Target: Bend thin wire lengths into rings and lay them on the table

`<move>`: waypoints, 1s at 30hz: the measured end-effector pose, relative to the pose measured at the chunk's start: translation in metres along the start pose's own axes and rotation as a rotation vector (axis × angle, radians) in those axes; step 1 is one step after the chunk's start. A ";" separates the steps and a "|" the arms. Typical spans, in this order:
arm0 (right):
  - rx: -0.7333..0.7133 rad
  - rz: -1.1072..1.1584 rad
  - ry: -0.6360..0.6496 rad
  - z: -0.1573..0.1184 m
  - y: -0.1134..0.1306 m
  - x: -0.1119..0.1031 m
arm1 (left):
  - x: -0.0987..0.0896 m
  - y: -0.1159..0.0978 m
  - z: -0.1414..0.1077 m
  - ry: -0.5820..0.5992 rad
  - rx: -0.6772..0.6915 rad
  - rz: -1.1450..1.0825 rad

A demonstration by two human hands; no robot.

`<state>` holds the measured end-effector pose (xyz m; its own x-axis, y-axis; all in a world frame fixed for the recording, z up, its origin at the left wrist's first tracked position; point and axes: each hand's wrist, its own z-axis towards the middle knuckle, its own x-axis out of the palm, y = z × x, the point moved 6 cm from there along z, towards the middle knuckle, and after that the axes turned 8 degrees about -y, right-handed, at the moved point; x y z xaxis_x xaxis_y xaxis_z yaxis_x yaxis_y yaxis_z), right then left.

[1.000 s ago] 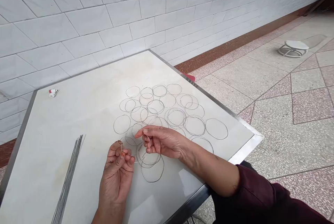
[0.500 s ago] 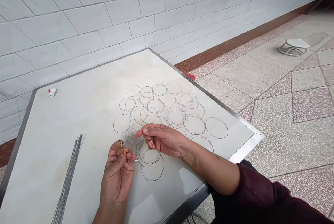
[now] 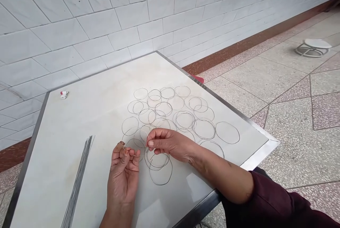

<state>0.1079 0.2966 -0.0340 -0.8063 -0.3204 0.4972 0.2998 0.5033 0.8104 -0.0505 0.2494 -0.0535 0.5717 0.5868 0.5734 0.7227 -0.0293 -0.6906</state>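
Observation:
My left hand (image 3: pixel 124 171) is palm up, its thumb and fingers closed on a thin, bent wire (image 3: pixel 124 148). My right hand (image 3: pixel 167 143) pinches the same wire between thumb and bent fingers, just to the right of the left hand. The wire curves between both hands above the table; part of it blends with the rings behind. Several thin wire rings (image 3: pixel 160 184) lie spread and overlapping beneath and beyond my hands. To the left of my left hand lies a bundle of straight wires (image 3: pixel 79 178).
The white table (image 3: pixel 101 111) has a metal edge and stands against a tiled wall (image 3: pixel 101 26). A small red and white object (image 3: pixel 64 95) sits at its far left corner. On the floor at right stands a low round stool (image 3: pixel 313 46).
My right hand has turned, with its fingers curled further round and its thumb lower on the wire. The left hand keeps its grip. The whole view has shifted slightly.

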 end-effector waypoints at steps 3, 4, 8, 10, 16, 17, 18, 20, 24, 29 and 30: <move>-0.017 0.043 0.016 0.002 -0.001 0.000 | 0.002 -0.001 -0.002 0.024 0.015 0.001; -0.015 0.055 0.015 0.002 -0.002 -0.001 | 0.002 -0.001 -0.002 0.033 0.021 0.005; 0.006 0.084 -0.035 0.003 -0.002 -0.004 | 0.004 -0.002 -0.002 0.056 0.040 0.050; 0.011 0.077 -0.074 0.004 -0.002 -0.007 | 0.005 -0.002 -0.002 0.070 0.032 0.081; -0.049 -0.051 -0.175 0.007 -0.002 -0.017 | 0.006 -0.003 -0.003 0.065 0.044 0.145; -0.079 -0.104 -0.185 0.007 -0.001 -0.018 | 0.006 -0.003 -0.004 0.066 0.051 0.156; -0.116 -0.167 -0.193 0.007 0.001 -0.018 | 0.007 -0.003 -0.004 0.069 0.057 0.167; -0.210 -0.307 -0.213 0.006 0.004 -0.018 | 0.008 -0.003 -0.005 0.075 0.071 0.184; -0.373 -0.542 -0.280 0.003 0.009 -0.018 | 0.010 -0.002 -0.006 0.084 0.066 0.186; -0.516 -0.767 -0.377 -0.002 0.014 -0.015 | 0.008 -0.001 -0.005 0.058 0.049 0.161; -0.521 -0.798 -0.390 -0.002 0.014 -0.015 | 0.007 -0.001 -0.005 0.056 0.045 0.164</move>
<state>0.1251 0.3063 -0.0294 -0.9493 -0.0791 -0.3042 -0.2863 -0.1821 0.9407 -0.0450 0.2496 -0.0465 0.7022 0.5312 0.4742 0.6005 -0.0839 -0.7952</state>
